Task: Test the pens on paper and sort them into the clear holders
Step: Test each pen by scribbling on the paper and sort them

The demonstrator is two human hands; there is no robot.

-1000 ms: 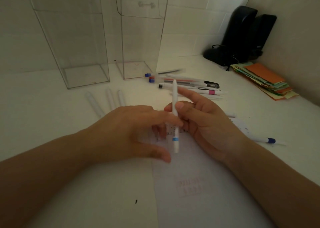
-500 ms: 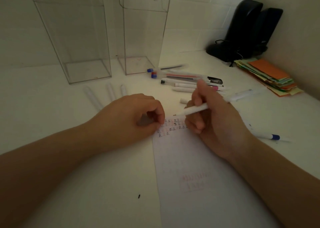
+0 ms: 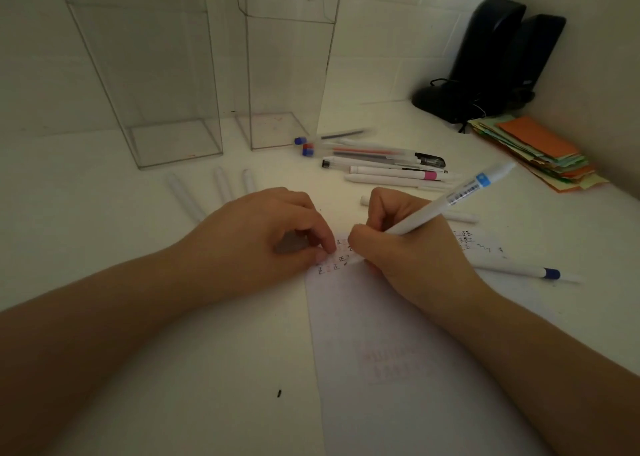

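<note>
In the head view, the right hand (image 3: 412,247) is pinching a white pen (image 3: 446,202) in a writing grip, its tip resting on the paper (image 3: 381,334) near small written marks. The left hand (image 3: 263,237) is pressing its curled fingertips on the paper's left edge, holding nothing I can make out. Two clear holders (image 3: 156,85) are standing far left on the table (image 3: 104,196), with loose pens (image 3: 384,164) lying just right of them
</note>
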